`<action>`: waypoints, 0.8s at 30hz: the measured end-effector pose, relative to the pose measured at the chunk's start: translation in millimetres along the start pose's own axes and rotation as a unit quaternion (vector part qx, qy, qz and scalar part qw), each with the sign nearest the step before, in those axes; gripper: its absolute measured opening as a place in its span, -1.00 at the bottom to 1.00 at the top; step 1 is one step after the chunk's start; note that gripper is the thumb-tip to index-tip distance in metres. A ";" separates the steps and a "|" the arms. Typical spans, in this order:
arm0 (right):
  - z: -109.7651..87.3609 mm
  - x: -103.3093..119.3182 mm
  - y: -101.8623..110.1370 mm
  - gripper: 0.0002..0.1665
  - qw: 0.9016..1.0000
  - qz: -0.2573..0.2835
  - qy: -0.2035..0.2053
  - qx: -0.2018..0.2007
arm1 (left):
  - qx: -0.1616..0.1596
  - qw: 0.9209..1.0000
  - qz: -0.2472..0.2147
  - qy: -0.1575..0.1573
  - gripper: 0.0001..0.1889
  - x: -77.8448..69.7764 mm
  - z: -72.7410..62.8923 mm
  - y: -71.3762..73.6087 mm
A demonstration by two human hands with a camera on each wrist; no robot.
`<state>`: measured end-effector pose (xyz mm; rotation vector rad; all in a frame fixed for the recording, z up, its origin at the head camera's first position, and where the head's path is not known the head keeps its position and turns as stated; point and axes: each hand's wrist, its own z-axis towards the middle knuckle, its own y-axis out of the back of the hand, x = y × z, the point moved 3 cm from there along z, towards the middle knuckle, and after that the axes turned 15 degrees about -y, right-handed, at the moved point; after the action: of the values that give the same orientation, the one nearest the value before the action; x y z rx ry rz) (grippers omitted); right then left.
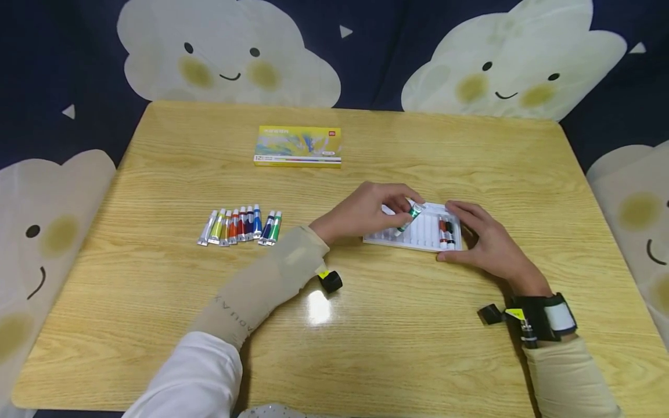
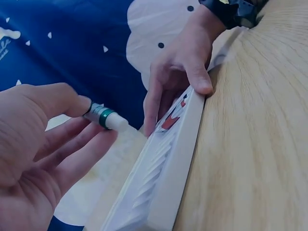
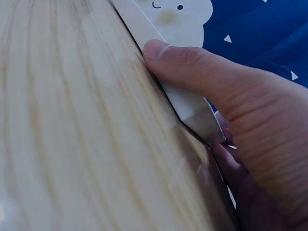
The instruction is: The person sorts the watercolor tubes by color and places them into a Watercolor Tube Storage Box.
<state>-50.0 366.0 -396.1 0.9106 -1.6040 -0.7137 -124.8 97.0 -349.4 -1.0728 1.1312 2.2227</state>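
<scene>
My left hand [image 1: 373,209] pinches a green paint tube [image 1: 413,217] between thumb and fingers, tilted above a white plastic tray [image 1: 378,239]. In the left wrist view, its white cap [image 2: 117,122] points toward the tray. My right hand [image 1: 488,241] grips the tray's right end, thumb [image 3: 187,62] on the near side wall and fingers at the far side. Two tubes, a reddish one [image 1: 443,232] and a dark one [image 1: 450,233], lie side by side in the slots at that end. The slots to their left show bare ridges [image 2: 153,180].
To the left, a row of several paint tubes [image 1: 233,226] lies on the wooden table [image 1: 397,331], from silver and yellow through red and blue to green. A yellow paint box [image 1: 298,146] lies farther back. Cloud-patterned dark cloth [image 1: 366,58] hangs behind the table.
</scene>
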 end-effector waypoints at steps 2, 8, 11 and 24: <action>-0.3 0.0 0.1 0.29 1.000 0.000 0.001 0.000 | -0.018 1.000 -0.006 0.007 -0.65 1.1 2.3 -2.0; -0.1 -0.7 -0.2 0.28 1.000 0.000 0.004 -0.001 | -0.049 0.998 -0.004 0.027 -0.65 2.1 10.1 -9.0; 0.3 -1.2 -0.5 0.28 1.000 0.000 0.007 -0.003 | -0.055 0.998 -0.002 0.032 -0.66 2.7 13.7 -12.0; 1.2 -1.3 -0.1 0.28 1.000 -0.005 0.018 -0.007 | -0.062 0.996 -0.006 0.062 -0.67 16.3 25.7 -19.4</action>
<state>-51.0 367.0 -397.1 0.9164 -1.5626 -0.7116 -133.6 129.5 -362.3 -1.2820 1.0439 2.2699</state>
